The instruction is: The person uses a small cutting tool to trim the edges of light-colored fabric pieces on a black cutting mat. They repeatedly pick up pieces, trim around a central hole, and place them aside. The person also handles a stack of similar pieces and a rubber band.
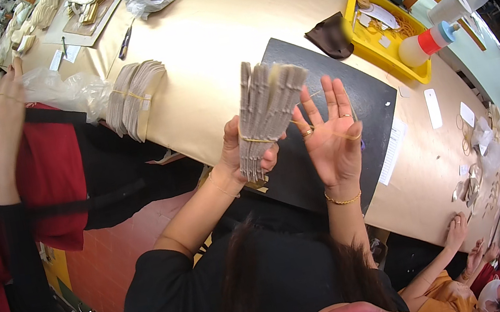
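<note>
My left hand (236,148) is closed round the lower part of a bundle of flat, greyish-beige strips (263,103), held upright over the table. A yellow rubber band (255,139) circles the bundle near its lower end; the strips fan apart at the top. Close by on the right is my right hand (336,141), palm up with its fingers spread. A thin, yellowish rubber band (348,136) runs across its thumb and appears to stretch toward the bundle; where it ends is hard to make out. Beneath both hands lies a black mat (313,175).
Left on the table (206,23) stands another banded bundle (135,103), beside clear plastic (67,88). Beyond the mat are a dark brown pouch (331,38), a yellow tray (351,14) and a bottle with a red band (425,46). A co-worker's arm (3,139) is at left.
</note>
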`<move>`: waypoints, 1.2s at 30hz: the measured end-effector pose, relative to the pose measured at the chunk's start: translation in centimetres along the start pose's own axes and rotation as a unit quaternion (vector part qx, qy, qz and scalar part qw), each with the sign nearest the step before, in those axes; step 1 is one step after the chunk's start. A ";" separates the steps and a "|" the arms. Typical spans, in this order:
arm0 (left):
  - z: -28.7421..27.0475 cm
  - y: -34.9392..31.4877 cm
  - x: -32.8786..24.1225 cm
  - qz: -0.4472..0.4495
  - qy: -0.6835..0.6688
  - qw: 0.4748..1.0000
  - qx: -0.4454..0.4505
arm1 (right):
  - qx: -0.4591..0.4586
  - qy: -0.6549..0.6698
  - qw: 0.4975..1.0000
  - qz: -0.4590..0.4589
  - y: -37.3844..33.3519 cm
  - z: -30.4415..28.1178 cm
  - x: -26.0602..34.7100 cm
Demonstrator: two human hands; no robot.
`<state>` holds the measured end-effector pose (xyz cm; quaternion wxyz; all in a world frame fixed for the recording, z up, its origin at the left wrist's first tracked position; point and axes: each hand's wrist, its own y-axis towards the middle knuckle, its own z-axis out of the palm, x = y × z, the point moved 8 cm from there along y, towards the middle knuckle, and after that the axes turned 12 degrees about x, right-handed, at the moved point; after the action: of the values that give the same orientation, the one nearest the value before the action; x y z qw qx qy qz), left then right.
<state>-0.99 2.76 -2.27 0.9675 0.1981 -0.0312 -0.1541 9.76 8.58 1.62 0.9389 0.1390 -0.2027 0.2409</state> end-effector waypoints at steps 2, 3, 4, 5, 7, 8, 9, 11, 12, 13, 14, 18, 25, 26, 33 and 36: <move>-1.1 -0.8 -0.3 -0.014 0.063 0.992 -0.106 | 0.025 -0.079 0.997 -0.012 -0.1 1.0 0.2; -1.5 -1.3 -0.4 -0.022 0.093 0.983 -0.157 | -0.012 -0.128 0.992 0.009 -0.4 0.6 0.3; -1.2 -1.4 -0.3 -0.032 0.098 0.982 -0.161 | 0.014 -0.152 0.988 0.004 -0.4 1.2 0.3; -0.9 -1.3 -0.2 -0.042 0.102 0.980 -0.163 | 0.040 -0.178 0.983 0.000 -0.4 1.7 0.4; -0.5 -1.0 0.1 -0.067 0.128 0.975 -0.168 | 0.045 -0.213 0.976 0.005 -0.5 1.8 0.5; -0.2 -0.8 0.2 -0.082 0.150 0.970 -0.171 | 0.051 -0.243 0.968 0.018 -0.6 1.9 0.5; 0.1 -0.6 0.2 -0.096 0.173 0.965 -0.174 | 0.054 -0.270 0.961 0.033 -0.7 1.8 0.4; 0.5 -0.2 0.2 -0.121 0.189 0.956 -0.186 | 0.056 -0.286 0.956 0.043 -0.7 1.6 0.6; 0.7 -0.1 0.1 -0.134 0.198 0.952 -0.192 | 0.054 -0.277 0.959 0.037 -0.8 1.5 0.9; 0.9 -0.2 -0.2 -0.145 0.221 0.942 -0.208 | 0.054 -0.267 0.962 0.032 -0.7 1.2 1.3; 1.0 -0.3 -0.6 -0.166 0.257 0.925 -0.225 | 0.053 -0.258 0.964 0.026 -0.7 1.0 1.6; 1.8 -0.4 -2.2 -0.239 0.386 0.854 -0.255 | 0.172 -0.427 0.887 0.035 -0.7 2.3 2.3; 4.0 -0.3 -2.9 -0.376 0.709 0.566 -0.187 | 0.281 -0.602 0.734 0.140 -0.4 4.2 1.2; 4.0 -0.2 -3.0 -0.358 0.728 0.550 -0.196 | 0.297 -0.630 0.703 0.143 -0.5 4.6 0.7; 3.0 -1.7 -4.7 -0.246 0.676 0.631 -0.292 | 0.227 -0.703 0.672 0.045 0.2 5.1 1.4; 3.7 -2.5 -6.6 -0.171 0.688 0.621 -0.335 | 0.169 -0.690 0.704 0.017 0.3 4.3 2.5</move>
<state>-8.40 1.25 0.15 0.6618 -0.0898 0.7318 -0.1356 10.25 8.24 6.60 0.4932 0.4193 -0.7521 0.1236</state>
